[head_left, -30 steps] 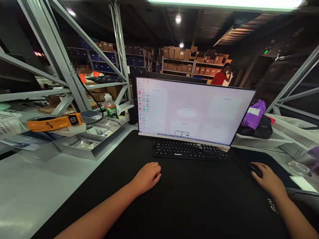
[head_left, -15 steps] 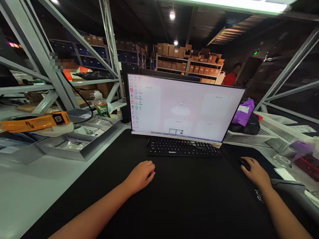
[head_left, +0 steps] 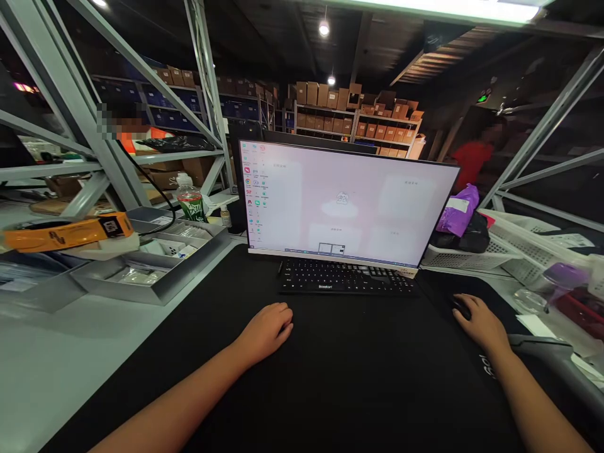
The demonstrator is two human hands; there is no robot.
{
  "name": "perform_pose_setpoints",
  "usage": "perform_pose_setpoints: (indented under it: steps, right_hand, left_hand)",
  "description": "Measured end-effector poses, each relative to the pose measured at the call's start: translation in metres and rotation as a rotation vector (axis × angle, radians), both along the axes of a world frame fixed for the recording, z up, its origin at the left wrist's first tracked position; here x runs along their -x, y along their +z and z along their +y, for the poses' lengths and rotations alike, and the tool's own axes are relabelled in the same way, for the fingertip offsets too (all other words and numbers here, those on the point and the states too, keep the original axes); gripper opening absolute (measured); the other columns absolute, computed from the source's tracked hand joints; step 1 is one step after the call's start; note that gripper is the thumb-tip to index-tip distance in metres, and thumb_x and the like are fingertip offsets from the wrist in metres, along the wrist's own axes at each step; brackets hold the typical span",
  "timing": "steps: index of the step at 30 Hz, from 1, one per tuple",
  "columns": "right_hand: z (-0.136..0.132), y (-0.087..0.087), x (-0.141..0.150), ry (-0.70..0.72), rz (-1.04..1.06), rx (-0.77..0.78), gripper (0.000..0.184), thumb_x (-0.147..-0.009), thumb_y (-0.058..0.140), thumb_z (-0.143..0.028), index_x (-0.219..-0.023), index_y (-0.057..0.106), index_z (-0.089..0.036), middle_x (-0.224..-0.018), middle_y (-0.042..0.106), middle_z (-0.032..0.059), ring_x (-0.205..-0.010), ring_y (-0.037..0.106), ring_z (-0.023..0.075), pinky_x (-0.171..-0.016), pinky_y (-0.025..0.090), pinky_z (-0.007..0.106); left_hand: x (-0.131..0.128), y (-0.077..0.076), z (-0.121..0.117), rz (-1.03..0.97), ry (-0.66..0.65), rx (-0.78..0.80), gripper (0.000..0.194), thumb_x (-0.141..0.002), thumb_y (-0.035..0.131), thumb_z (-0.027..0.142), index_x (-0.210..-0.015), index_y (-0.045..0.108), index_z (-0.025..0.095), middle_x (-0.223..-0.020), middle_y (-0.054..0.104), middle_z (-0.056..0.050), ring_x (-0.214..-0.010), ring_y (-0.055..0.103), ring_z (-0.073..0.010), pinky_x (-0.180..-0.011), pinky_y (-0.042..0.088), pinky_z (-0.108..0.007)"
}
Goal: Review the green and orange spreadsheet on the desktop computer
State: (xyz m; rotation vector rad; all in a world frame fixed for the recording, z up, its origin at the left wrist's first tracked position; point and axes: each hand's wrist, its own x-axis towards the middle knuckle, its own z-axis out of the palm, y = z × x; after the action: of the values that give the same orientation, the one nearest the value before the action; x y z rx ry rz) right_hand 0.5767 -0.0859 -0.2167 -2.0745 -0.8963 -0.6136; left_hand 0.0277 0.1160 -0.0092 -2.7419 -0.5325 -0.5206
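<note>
Head cam: R hand drapes over the black mouse, fingers closed round it, to the R of the kbd. L hand rests on the black mat, fingers curled together, near the kbd but not touching. Monitor is lit (icons down its L edge). Bottle w/ green label stands by the monitor's L side; purple parcel sits R of it, w/ white basket below.

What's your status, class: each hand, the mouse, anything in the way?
Left hand loosely curled on black mat. Right hand on black mouse, partly covering it. Keyboard ahead, touched by neither; nothing visible blocks the mouse.
</note>
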Motion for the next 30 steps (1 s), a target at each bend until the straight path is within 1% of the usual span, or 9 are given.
perform_pose_setpoints:
  steps: [4,9,13,17,21,26,30]
  right_hand:
    - [-0.001,0.003,0.005,-0.004,0.012,0.022,0.058,-0.086,0.035,-0.057,-0.133,0.052,-0.029,-0.138,0.046,-0.0009,-0.115,0.054,0.0216,-0.094,0.048,0.04]
    - [-0.001,0.005,0.007,-0.006,0.041,0.038,0.059,-0.087,0.033,-0.056,-0.136,0.049,-0.028,-0.138,0.046,0.0,-0.115,0.054,0.0219,-0.095,0.047,0.04]
    - [0.0,0.005,0.007,-0.006,0.034,0.011,0.059,-0.087,0.033,-0.058,-0.134,0.052,-0.027,-0.137,0.047,0.0001,-0.116,0.053,0.0222,-0.096,0.046,0.04]
    - [0.001,0.004,0.005,-0.002,0.049,0.015,0.06,-0.087,0.033,-0.058,-0.134,0.052,-0.028,-0.139,0.046,0.0001,-0.116,0.054,0.0218,-0.095,0.047,0.04]
    - [0.001,0.004,0.005,-0.002,0.053,0.011,0.064,-0.086,0.031,-0.059,-0.136,0.053,-0.025,-0.14,0.045,0.0022,-0.118,0.053,0.0226,-0.099,0.046,0.041]
    - [0.0,0.01,0.011,-0.008,0.075,-0.008,0.072,-0.082,0.028,-0.062,-0.135,0.056,-0.022,-0.138,0.046,0.004,-0.12,0.052,0.023,-0.104,0.043,0.039]
    - [-0.001,0.014,0.015,-0.018,0.076,-0.008,0.072,-0.082,0.028,-0.061,-0.135,0.057,-0.021,-0.138,0.047,0.0043,-0.12,0.052,0.0227,-0.104,0.043,0.039]
  left_hand:
    - [0.0,0.0,0.0,0.004,0.01,-0.004,0.018,-0.092,0.047,0.022,-0.076,0.048,0.013,-0.085,0.052,-0.004,-0.08,0.046,-0.0157,-0.076,0.037,-0.032]
    - [0.0,-0.003,0.005,-0.005,0.003,-0.012,0.019,-0.092,0.046,0.022,-0.076,0.049,0.013,-0.084,0.052,-0.004,-0.079,0.047,-0.016,-0.076,0.037,-0.033]
    - [0.0,-0.003,0.005,0.007,0.004,-0.018,0.019,-0.092,0.046,0.023,-0.076,0.049,0.014,-0.084,0.052,-0.004,-0.079,0.047,-0.0163,-0.075,0.037,-0.033]
    - [0.0,-0.001,0.002,0.018,0.018,-0.014,0.018,-0.092,0.046,0.021,-0.075,0.048,0.013,-0.085,0.052,-0.004,-0.079,0.046,-0.0161,-0.075,0.036,-0.033]
    - [0.0,0.0,0.0,0.021,0.028,-0.006,0.018,-0.092,0.046,0.021,-0.076,0.048,0.013,-0.085,0.052,-0.004,-0.08,0.047,-0.016,-0.075,0.036,-0.032]
    - [0.001,-0.001,0.003,0.006,0.004,-0.005,0.018,-0.091,0.046,0.021,-0.075,0.049,0.013,-0.085,0.052,-0.004,-0.079,0.047,-0.0158,-0.075,0.036,-0.032]
    - [0.0,-0.002,0.005,0.0,-0.004,-0.016,0.019,-0.092,0.045,0.022,-0.077,0.049,0.013,-0.084,0.051,-0.005,-0.079,0.046,-0.016,-0.074,0.036,-0.033]
